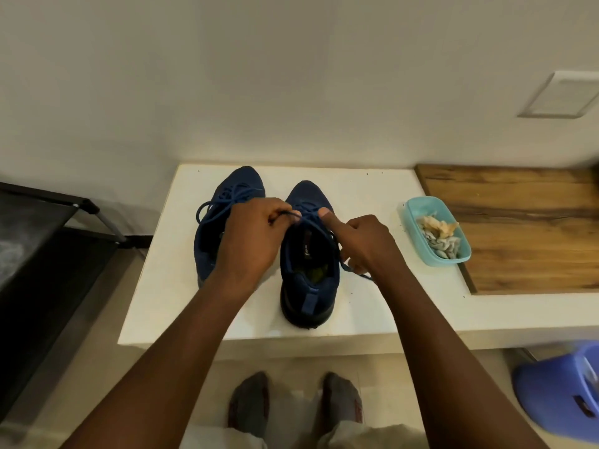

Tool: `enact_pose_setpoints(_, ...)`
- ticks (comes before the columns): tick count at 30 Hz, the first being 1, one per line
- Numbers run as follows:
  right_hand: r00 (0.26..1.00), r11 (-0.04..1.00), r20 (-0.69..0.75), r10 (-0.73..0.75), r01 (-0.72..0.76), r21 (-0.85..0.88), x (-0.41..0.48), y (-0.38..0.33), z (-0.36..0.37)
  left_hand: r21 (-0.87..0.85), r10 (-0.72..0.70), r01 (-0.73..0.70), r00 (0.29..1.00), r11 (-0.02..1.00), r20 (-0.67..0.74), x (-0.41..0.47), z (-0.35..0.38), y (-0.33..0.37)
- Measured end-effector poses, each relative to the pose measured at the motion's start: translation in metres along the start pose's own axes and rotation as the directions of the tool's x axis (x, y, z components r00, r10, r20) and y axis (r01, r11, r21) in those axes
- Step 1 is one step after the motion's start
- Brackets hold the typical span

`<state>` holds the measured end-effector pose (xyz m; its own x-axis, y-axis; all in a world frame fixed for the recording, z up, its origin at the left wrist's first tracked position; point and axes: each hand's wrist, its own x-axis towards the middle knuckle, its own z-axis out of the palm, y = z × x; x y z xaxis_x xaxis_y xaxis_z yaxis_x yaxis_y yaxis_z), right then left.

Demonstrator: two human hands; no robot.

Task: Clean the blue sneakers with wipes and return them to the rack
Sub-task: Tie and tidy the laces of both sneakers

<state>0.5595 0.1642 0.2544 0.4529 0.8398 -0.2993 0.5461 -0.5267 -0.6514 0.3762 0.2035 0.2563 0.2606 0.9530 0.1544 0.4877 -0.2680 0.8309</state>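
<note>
Both blue sneakers (308, 286) sit side by side on the white table (372, 189), and my left hand (256, 234) and right hand (366, 244) each pinch a lace (359, 275) of the right one, I think to tie it

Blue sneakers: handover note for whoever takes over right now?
Left hand: pinches the lace of the nearer sneaker.
Right hand: grips the lace's other end, with one finger pressing on the crossing.
Both sneakers stand on the white counter. The farther sneaker has looped laces.
Crumpled wipes lie in the teal tub, so wiping looks done.
Left to do: finish the knot, then put both sneakers on the black rack at the left.
</note>
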Motion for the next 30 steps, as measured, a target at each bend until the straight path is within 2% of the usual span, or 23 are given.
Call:
enact_pose_setpoints(3, 0.999, 0.987, 0.014, 0.032, -0.034, 0.156, 0.001, -0.004, 0.001, -0.124, -0.126, 0.124, 0.992, 0.984, -0.008, 0.006, -0.006, 0.003)
enact_pose_setpoints(7, 0.999, 0.897, -0.023, 0.044, -0.03, 0.441, 0.0, -0.008, -0.002, -0.211, -0.18, 0.161, 0.981, 0.964, -0.074, 0.011, -0.007, 0.002)
enact_pose_setpoints(9, 0.996, 0.828, -0.058, 0.061, -0.018, 0.561, -0.002, -0.012, -0.006, -0.212, -0.187, 0.175, 0.982, 0.962, -0.038, 0.014, -0.007, 0.0)
enact_pose_setpoints(14, 0.991, 0.674, -0.128, 0.038, 0.069, 0.735, -0.013, -0.034, -0.022, -0.173, -0.168, 0.178, 0.983, 0.969, 0.071, 0.017, -0.01, 0.0)
enact_pose_setpoints(16, 0.982, 0.642, -0.189, 0.012, 0.137, 0.754, -0.016, -0.042, -0.027, -0.293, -0.22, 0.23, 0.973, 0.928, 0.067, 0.018, -0.015, 0.005)
enact_pose_setpoints(19, 0.95, 0.656, -0.306, -0.065, 0.272, 0.704, -0.023, -0.055, -0.037, -0.476, -0.27, 0.27, 0.96, 0.837, 0.071, 0.02, -0.026, 0.023)
enact_pose_setpoints(24, 0.866, 0.652, -0.443, -0.233, 0.477, 0.589, -0.044, -0.078, -0.054, -0.509, -0.15, 0.132, 0.989, 0.85, 0.006, 0.018, -0.044, 0.053)
enact_pose_setpoints(30, 0.813, 0.617, -0.455, -0.364, 0.576, 0.536, -0.064, -0.095, -0.07, -0.528, -0.056, -0.017, 0.991, 0.849, -0.121, 0.013, -0.061, 0.087)
